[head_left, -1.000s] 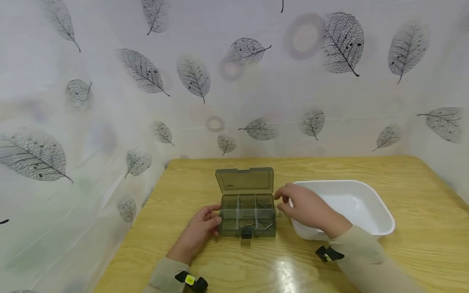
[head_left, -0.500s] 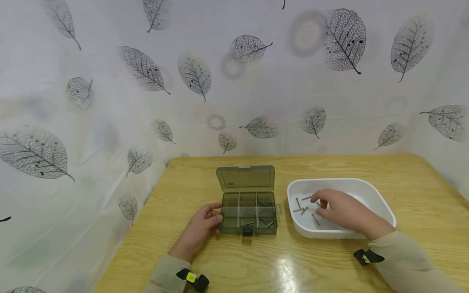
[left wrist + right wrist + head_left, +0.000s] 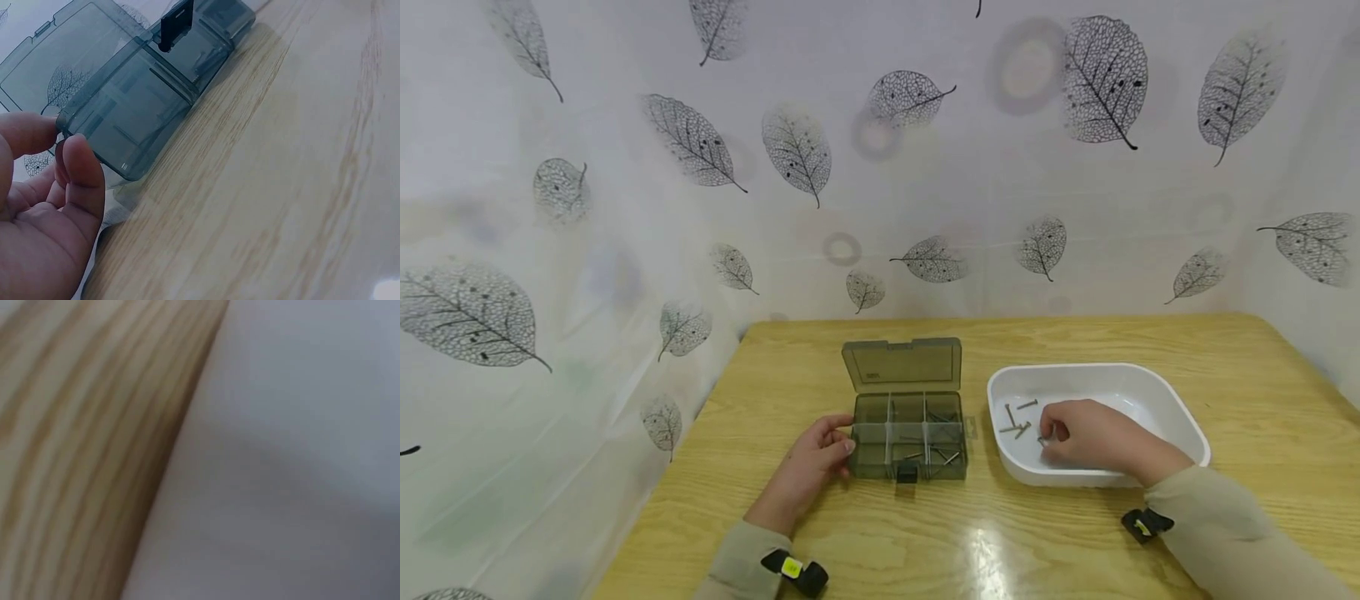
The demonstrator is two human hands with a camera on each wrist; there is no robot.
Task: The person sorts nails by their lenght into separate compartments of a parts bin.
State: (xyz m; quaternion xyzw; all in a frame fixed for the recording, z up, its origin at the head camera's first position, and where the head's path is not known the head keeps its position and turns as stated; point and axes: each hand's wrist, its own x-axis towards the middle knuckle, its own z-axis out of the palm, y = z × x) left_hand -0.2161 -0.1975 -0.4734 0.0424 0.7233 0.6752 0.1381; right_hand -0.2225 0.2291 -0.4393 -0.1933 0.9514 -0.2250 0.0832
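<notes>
A grey see-through compartment box [image 3: 870, 462] stands on the table with its lid [image 3: 906, 367] raised; in the left wrist view the box [image 3: 119, 125] is seen from its near corner. My left hand [image 3: 815, 454] holds the left side of it, thumb and fingers at the corner. Several screws [image 3: 951, 458] lie in its middle and right compartments. Inside the white tray [image 3: 1172, 425], my right hand [image 3: 1093, 437] has its fingertips down at a screw [image 3: 1042, 440] and pinches it, most of the screw hidden. More loose screws [image 3: 1015, 429] lie left of these fingers.
The wooden table [image 3: 925, 542] carries both box and tray, with a narrow gap between them. A white leaf-print sheet [image 3: 820, 233] hangs behind and to the left. The right wrist view shows only the blurred tray wall [image 3: 269, 487] and wood.
My right hand has moved right from beside the box into the tray, then lowered onto a screw with the fingers closing. The left hand stays at the box.
</notes>
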